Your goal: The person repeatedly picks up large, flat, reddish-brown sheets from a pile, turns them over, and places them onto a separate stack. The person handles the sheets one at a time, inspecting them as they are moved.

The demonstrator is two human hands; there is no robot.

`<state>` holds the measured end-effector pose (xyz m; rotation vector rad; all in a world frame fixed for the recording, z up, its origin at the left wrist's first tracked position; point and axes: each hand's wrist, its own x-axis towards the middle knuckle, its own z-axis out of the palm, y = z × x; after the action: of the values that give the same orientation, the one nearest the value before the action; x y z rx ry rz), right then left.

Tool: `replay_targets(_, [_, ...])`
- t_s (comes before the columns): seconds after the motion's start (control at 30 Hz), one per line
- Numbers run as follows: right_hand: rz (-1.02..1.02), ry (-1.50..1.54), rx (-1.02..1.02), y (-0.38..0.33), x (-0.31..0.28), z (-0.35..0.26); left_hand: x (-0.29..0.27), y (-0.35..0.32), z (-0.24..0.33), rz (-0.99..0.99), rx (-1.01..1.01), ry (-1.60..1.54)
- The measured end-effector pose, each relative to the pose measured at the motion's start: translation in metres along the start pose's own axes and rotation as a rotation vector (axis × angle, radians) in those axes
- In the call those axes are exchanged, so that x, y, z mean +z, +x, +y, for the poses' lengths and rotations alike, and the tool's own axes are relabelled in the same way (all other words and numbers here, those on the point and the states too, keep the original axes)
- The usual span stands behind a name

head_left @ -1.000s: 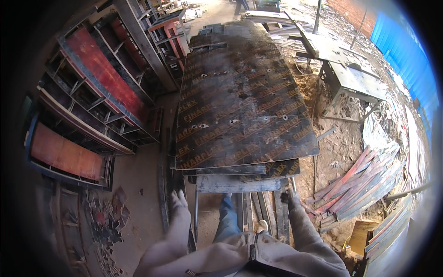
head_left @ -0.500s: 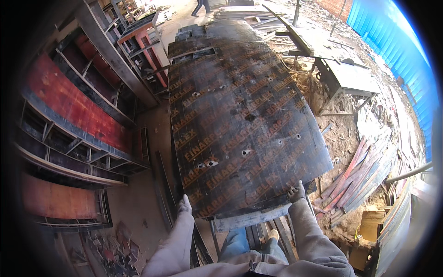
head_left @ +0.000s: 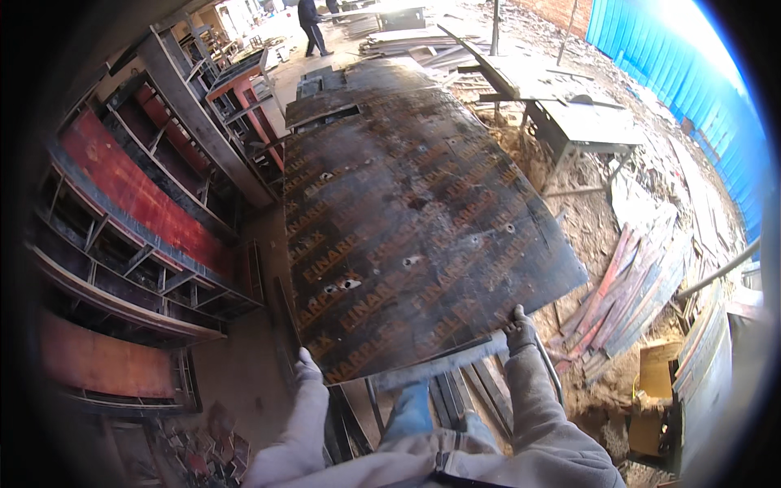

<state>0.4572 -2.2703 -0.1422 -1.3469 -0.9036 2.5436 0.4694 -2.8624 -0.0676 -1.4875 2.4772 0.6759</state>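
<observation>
Plywood panel now tilted higher; left hand, right hand — fingers gripping its near edge.

Both gloved hands grip the near edge of a big dark plywood sheet: left hand at its left corner, right hand at its right; steel frames stand to the left

yellow-brown cardboard box on ground at lower right
</observation>
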Motion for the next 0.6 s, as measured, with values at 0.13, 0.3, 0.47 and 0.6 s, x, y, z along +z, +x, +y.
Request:
replay_targets(0.13, [-0.026, -0.083, -0.089, -0.061, -0.026, 0.022, -0.024, -0.008, -0.061, 0.079, 0.234, -0.130])
replay_targets(0.3, [0.126, -0.071, 0.064, -0.142, -0.102, 0.006, -0.034, -0.072, -0.156, 0.071, -0.011, 0.099])
replay_targets(0.47, [-0.113, -0.062, 0.107, -0.206, -0.148, -0.002, -0.062, -0.124, -0.204, 0.074, -0.018, 0.141])
replay_targets(0.6, [0.111, -0.041, 0.267, -0.213, -0.188, -0.010, -0.104, -0.133, -0.198, 0.052, -0.059, 0.163])
